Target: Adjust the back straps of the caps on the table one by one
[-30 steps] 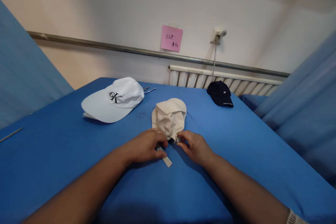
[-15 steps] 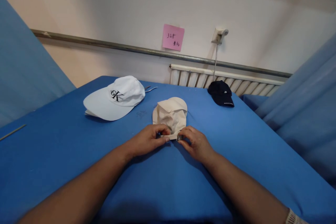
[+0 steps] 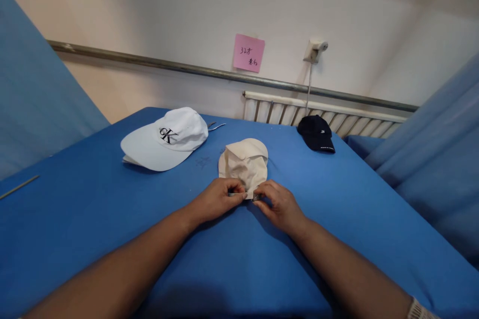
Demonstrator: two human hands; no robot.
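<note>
A beige cap (image 3: 247, 162) lies on the blue-covered table with its back strap facing me. My left hand (image 3: 220, 198) pinches the strap (image 3: 249, 195) on its left side, thumb toward the middle. On the right, my right hand (image 3: 277, 205) grips a small dark metal buckle (image 3: 256, 197) at the strap's end between thumb and fingers. The fingertips partly hide both the strap and the buckle. Only a short piece of strap shows between the two hands.
White caps (image 3: 164, 139), apparently stacked, lie at the back left. A dark navy cap (image 3: 316, 133) sits at the back right near the radiator (image 3: 277, 109). A thin stick (image 3: 18, 187) rests at the left edge of the blue table (image 3: 93, 219). Blue curtains (image 3: 441, 159) hang at both sides.
My left hand has slid slightly right along the strap, so less strap shows between the hands. My right hand stays on the buckle. The whole view has shifted a little.
</note>
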